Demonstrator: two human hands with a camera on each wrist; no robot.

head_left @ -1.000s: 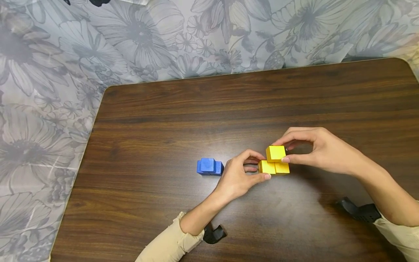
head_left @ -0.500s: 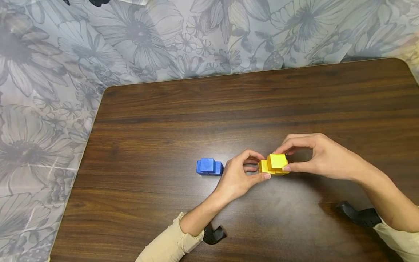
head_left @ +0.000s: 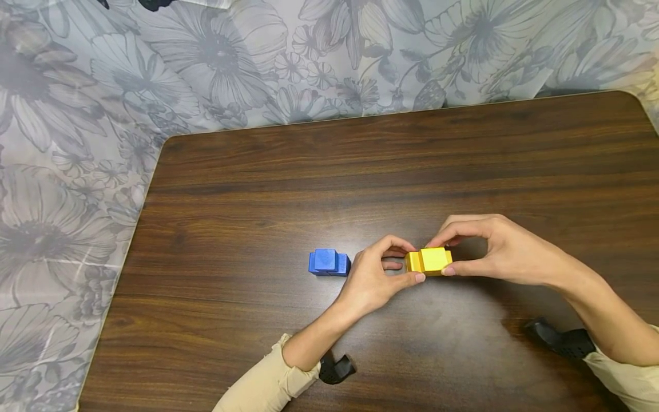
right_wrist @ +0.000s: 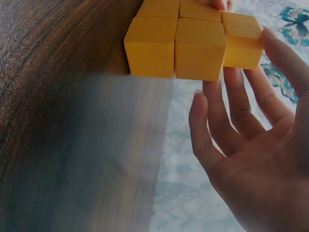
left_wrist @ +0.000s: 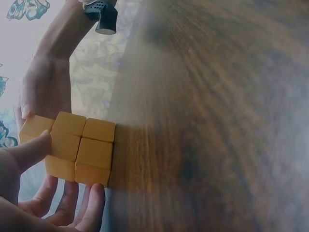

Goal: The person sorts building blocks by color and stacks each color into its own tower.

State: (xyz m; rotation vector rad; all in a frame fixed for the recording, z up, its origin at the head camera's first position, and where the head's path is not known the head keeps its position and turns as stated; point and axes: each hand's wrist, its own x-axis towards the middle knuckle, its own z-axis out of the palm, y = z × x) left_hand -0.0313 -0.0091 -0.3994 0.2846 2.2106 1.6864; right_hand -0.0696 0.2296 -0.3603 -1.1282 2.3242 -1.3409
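Note:
A stack of yellow cubes [head_left: 414, 262] stands on the table, two layers of two as the left wrist view shows. My left hand [head_left: 373, 277] steadies its left end, thumb on the near face and fingers on the far one. Centred on top, across the seam, sits one more yellow cube [head_left: 435, 260]. My right hand [head_left: 507, 252] pinches that top cube between thumb and fingers. In the right wrist view the top cube [right_wrist: 241, 41] lies against the upper layer [right_wrist: 199, 48]. A similar blue stack [head_left: 326, 260] with one block on top stands left of my left hand.
The dark wood table [head_left: 247, 194] reaches well beyond the blocks on all sides. Behind it and to the left hangs a grey flowered cloth [head_left: 221, 51]. Black wrist devices [head_left: 337, 369] sit below both forearms, close over the tabletop.
My right hand has lowered the yellow cube from above the stack onto the top of it. My left hand has stayed in place, and the blue stack has not moved.

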